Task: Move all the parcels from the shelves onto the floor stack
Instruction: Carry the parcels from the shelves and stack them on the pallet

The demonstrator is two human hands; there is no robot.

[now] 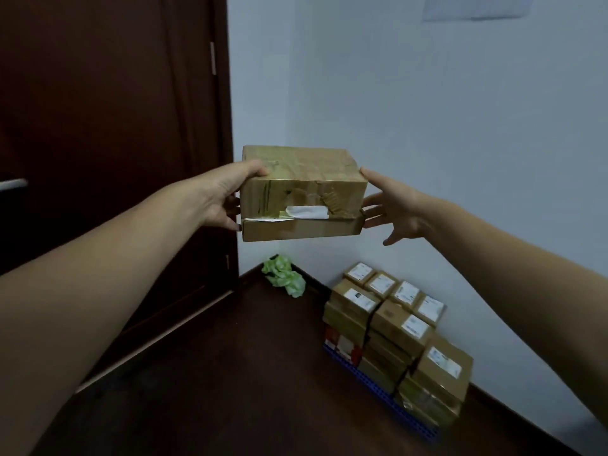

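Parcel (302, 189) in left hand (227, 195); floor stack (394, 327) and green wad (284, 274) below.

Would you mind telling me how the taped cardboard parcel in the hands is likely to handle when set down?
The parcel is probably stiff: its edges look straight though held only at the ends. Glossy tape may make it slippery. It seems light, since the left hand grips one end while the right hand only touches with straight fingers.

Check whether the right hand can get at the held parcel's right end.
Probably yes: the right hand, open and splayed, is right at that end of the parcel with nothing between them; the left hand grips the opposite end.
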